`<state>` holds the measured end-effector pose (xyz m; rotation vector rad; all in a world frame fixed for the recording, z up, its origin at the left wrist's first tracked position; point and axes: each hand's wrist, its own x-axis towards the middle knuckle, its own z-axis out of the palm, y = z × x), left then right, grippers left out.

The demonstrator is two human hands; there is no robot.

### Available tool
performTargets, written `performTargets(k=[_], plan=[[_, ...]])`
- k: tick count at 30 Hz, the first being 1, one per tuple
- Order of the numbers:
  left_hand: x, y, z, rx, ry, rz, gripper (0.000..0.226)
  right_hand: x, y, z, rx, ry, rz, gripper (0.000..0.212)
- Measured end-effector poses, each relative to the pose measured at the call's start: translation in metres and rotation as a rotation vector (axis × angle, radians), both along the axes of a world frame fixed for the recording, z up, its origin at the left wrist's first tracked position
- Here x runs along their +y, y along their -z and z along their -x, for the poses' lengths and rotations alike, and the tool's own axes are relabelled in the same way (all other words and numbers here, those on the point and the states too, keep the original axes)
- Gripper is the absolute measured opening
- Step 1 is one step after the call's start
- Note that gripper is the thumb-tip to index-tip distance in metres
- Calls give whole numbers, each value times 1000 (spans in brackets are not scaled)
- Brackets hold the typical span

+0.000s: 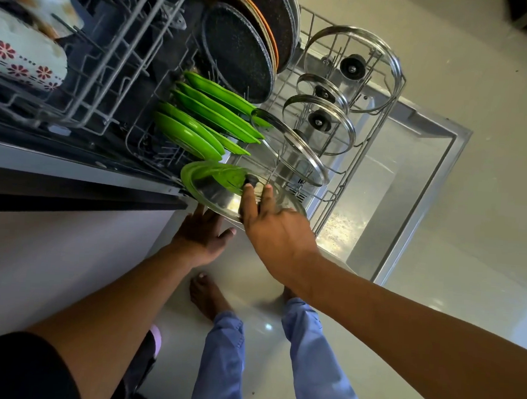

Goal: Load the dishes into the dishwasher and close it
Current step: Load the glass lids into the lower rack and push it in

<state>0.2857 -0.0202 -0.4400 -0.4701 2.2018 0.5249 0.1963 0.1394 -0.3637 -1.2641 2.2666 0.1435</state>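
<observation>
The glass lid (pixel 225 194) sits at the near corner of the lower rack (pixel 334 185) of the dishwasher, tilted, with its steel rim toward the person. Through the glass a green plate (pixel 196 170) shows just behind it. The right hand (pixel 273 227) lies on the lid from above; its grip is spread, with the fingers straight, and two fingertips (pixel 248 188) reach up to the dark knob (pixel 252 180) in the middle of the lid. The left hand (pixel 203 232) is under the near edge of the lid, palm partly turned up, the fingers relaxed and not curled; whether they touch the rim one cannot tell, because the lid hides their tips.

Further in the rack stand more green plates (pixel 199 124) in a row on their edges. Beyond them are dark speckled pans (pixel 237 49) with an orange rim between. On the right side of the rack four more glass lids (pixel 353 69) stand upright between the wires, each with a black knob. The open dishwasher door (pixel 411 190) lies flat under the rack. The upper rack (pixel 88 74) at the left holds white cups with red flowers (pixel 21 58). Below, the person stands barefoot in blue trousers (pixel 224 360) on the pale floor (pixel 486 213)
</observation>
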Motion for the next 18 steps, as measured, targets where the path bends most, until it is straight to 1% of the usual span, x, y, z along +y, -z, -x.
performTargets(k=[3,7,14,18], plan=[[1,3,1,-36,-10,-6,69,4,-6,2,31,12,-6,87],[0,8,1,-105,13,1,71,14,1,11,49,51,-46,83],[-2,16,2,-107,100,44,72,19,28,25,-11,70,-94,100],[-3,16,3,-109,138,54,72,12,37,33,-3,43,-75,96]])
